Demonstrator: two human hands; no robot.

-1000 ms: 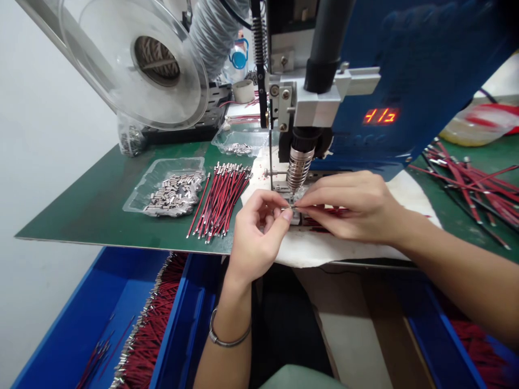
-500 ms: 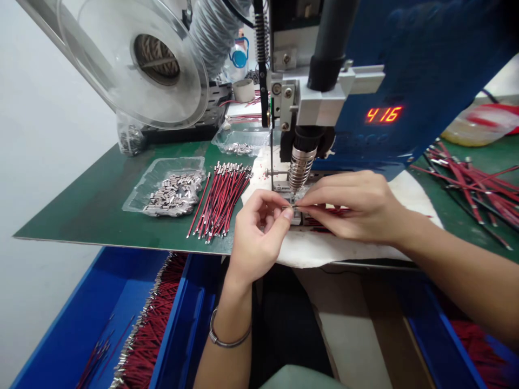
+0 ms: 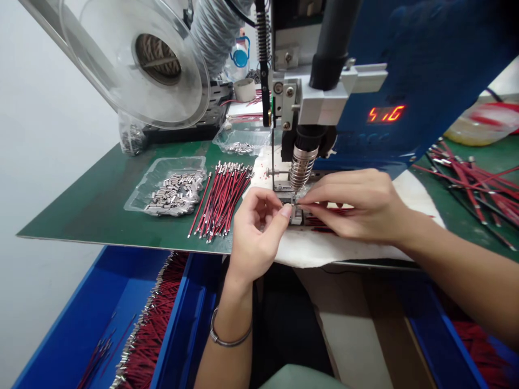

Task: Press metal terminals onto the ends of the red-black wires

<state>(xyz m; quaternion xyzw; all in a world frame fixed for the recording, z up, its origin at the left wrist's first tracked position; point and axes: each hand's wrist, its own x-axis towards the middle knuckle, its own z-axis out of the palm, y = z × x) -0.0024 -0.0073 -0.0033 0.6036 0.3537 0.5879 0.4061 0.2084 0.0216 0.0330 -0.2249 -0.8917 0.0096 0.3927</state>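
Beneath the coiled metal tip of the soldering machine point(image 3: 302, 167), my two hands meet at their fingertips. My left hand point(image 3: 259, 227) is closed in a pinch on a small metal connector, mostly covered by the thumb and finger. From the right, my right hand point(image 3: 357, 208) pinches a thin wire, largely hidden by its fingers. Both pieces come together just over the small metal fixture point(image 3: 297, 217). Red and black wires point(image 3: 320, 222) lie on the white cloth point(image 3: 300, 251) under my right hand.
Left of my hands lie a bundle of red-black wires with metal ends point(image 3: 223, 200) and a clear tray point(image 3: 135, 200) of small connectors. A large clear reel point(image 3: 101, 65) stands behind. More wires point(image 3: 474, 183) lie right. A blue drawer point(image 3: 133, 270) below holds many wires.
Both hands stay at the fixture under the tip, with only a slight shift of the fingertips. The whole view has moved very slightly.
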